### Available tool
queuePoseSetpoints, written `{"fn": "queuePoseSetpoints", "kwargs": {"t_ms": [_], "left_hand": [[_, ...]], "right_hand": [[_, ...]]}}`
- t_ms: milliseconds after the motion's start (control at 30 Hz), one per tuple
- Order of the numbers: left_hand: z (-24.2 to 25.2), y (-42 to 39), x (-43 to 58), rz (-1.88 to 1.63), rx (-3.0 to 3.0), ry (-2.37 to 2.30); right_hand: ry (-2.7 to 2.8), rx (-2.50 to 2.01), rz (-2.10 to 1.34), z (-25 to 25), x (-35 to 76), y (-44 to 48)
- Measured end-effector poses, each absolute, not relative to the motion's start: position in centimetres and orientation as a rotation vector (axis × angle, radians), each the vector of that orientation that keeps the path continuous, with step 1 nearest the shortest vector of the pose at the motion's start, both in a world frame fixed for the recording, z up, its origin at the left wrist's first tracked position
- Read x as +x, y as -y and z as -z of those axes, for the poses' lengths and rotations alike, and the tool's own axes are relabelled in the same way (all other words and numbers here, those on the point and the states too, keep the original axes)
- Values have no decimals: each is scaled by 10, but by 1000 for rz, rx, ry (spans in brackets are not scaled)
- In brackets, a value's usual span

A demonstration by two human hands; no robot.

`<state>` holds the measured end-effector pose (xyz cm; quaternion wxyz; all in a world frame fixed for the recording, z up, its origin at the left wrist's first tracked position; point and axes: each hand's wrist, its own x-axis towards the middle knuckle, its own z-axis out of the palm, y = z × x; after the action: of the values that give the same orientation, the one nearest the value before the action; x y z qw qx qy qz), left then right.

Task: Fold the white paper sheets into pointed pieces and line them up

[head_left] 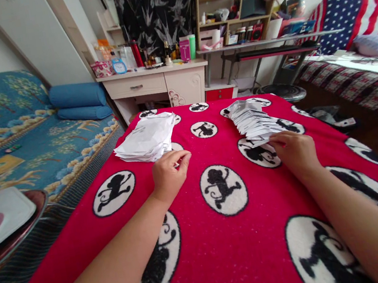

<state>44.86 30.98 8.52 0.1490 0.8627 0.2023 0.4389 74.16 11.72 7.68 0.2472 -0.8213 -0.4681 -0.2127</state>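
Nearest the bottom of the frame, both forearms run up over a red blanket (207, 258) printed with black monkeys in white ovals. At centre left the left hand (169, 173) has its fingers curled in and their tips drawn together against the thumb; nothing shows clearly between them. It is just short of the near edge of a loose pile of white paper sheets (147, 138). At centre right the right hand (292, 149) lies palm down, fingers together, their tips on the near end of a fanned row of silvery flat packets (252, 122) that runs away toward the upper middle. Its thumb is hidden, so whether it pinches a packet cannot be told. Both stacks look light and thin, the sheets limp and the packets probably slick, apt to slide over each other on the soft cloth. A pinch at a free edge or corner should lift one; a flat hand on top steadies the rest. Beyond, at top centre, stands a white dressing table (154, 82).
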Motion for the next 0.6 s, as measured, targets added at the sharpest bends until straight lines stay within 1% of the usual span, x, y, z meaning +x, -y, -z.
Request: {"fn": "queuePoseSetpoints", "kwargs": {"t_ms": [67,167,267,433,600], "left_hand": [[-92,-320,444,-1455,2447,-728],[-93,-342,436,-1592,2431,-996],[-86,-365,429,-1557,2421,-1114],[-70,-392,421,-1457,2283,-1138],[-64,-398,421,-1326,2241,-1171]], "right_hand": [[1275,-2292,583,-75,742,-117],[1252,-2370,577,-72,743,-117],[1208,-2353,556,-71,743,-118],[1092,-2287,608,-72,744,-119],[1047,-2490,505,-75,738,-120]]}}
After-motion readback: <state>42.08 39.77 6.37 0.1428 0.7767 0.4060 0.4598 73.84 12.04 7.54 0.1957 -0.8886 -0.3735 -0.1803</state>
